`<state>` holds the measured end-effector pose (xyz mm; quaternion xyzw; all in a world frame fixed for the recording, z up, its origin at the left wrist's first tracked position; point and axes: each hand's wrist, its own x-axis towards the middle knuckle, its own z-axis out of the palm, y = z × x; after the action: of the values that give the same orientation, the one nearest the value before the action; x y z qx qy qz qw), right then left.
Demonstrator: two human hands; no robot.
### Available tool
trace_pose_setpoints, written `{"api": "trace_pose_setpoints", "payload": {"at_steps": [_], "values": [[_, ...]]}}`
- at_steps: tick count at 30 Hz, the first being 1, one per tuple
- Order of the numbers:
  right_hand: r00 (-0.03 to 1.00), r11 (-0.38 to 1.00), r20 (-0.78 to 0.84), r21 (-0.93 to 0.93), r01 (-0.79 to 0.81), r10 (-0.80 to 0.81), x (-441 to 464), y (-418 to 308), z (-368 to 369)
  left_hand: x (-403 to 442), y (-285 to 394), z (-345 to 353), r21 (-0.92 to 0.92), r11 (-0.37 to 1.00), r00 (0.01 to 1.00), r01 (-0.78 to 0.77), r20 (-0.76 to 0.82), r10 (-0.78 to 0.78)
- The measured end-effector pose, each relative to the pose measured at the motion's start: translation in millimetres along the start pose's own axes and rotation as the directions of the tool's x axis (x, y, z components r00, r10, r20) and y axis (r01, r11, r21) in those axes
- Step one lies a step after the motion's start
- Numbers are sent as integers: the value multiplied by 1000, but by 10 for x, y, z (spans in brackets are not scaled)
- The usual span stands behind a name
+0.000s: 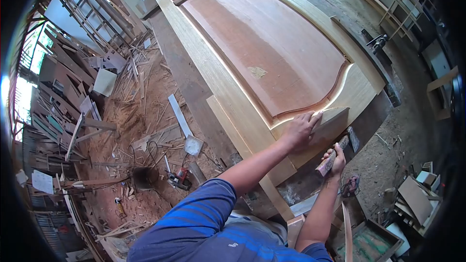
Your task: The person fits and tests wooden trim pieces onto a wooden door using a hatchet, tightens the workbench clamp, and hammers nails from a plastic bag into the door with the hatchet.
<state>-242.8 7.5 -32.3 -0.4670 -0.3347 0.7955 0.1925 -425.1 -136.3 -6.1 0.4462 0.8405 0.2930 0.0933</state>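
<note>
- Right hand [336, 158]: just beside the near end of the framed wooden panel [276, 43]; its grip is closed around the handle of a hammer [325, 166], whose head points toward the panel.
- Left hand [299, 132]: over the panel's near end, next to the curved edge of the centre; its fingers are extended, and whether this grip pinches anything cannot be told.
- Panel: laid flat on the worktop [187, 70], its length running away from the person; a pale frame surrounds a reddish-brown centre, and dark strips cross its far part.
- Red power tool [181, 178]: on the floor [162, 85], left of the panel's near end.
- Dark bucket [145, 178]: farther left of the panel than the power tool.
- Wood scraps [141, 85]: scattered on the floor left of the panel.
- Leaning boards [68, 80]: well apart from the panel, beyond the scraps.
</note>
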Motion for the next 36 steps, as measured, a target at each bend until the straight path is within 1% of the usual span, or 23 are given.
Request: {"api": "trace_pose_setpoints", "payload": {"at_steps": [1,4,5,8,9,12,14,16,22,26,28,30,31,34,36], "values": [[1000,999,16,37,16,-16,37,5,-51,0,1,1,5,1000,1000,0,4,0],[999,1000,-41,6,14,-14,40,42,196,5,4,-2,-4,1000,1000,6,7,-6],[1000,1000,-15,29,3,-2,72,63,155,7,-1,-4,-1,1000,1000,0,11,0],[998,1000,50,-8,-23,23,79,93,35,10,-8,-1,3,1000,1000,-8,11,8],[1000,1000,15,-9,-21,21,48,150,90,2,-1,9,5,1000,1000,-6,11,6],[995,997,65,22,-71,69,-62,197,-3,27,-47,23,22,1000,1000,-15,-1,15],[990,997,123,23,-70,67,-180,236,-115,19,-61,48,35,999,1000,-15,1,15],[994,999,111,17,-28,26,-331,313,-128,24,-62,37,52,999,1000,-8,11,7],[985,996,172,-84,4,10,-971,449,-115,27,-79,73,6,1000,1000,-4,-6,4],[971,977,236,-199,73,-25,-1126,615,-181,15,-45,-4,-8,1000,1000,4,20,-4],[972,964,233,-246,103,-45,-1165,599,-198,33,-43,-20,-61,998,1000,-2,4,2],[974,935,217,-326,141,-71,-1149,662,-270,27,-75,30,-80,997,1000,-8,-8,8],[964,903,211,-361,232,-164,-1122,711,-292,39,-98,50,-71,997,1000,-14,-18,12],[958,717,179,-636,287,-225,-1178,557,-251,37,-114,68,-47,999,999,-6,-33,5],[928,559,223,-747,360,-300,-1140,512,-274,35,-122,88,-17,1000,999,-6,-39,6]]}}
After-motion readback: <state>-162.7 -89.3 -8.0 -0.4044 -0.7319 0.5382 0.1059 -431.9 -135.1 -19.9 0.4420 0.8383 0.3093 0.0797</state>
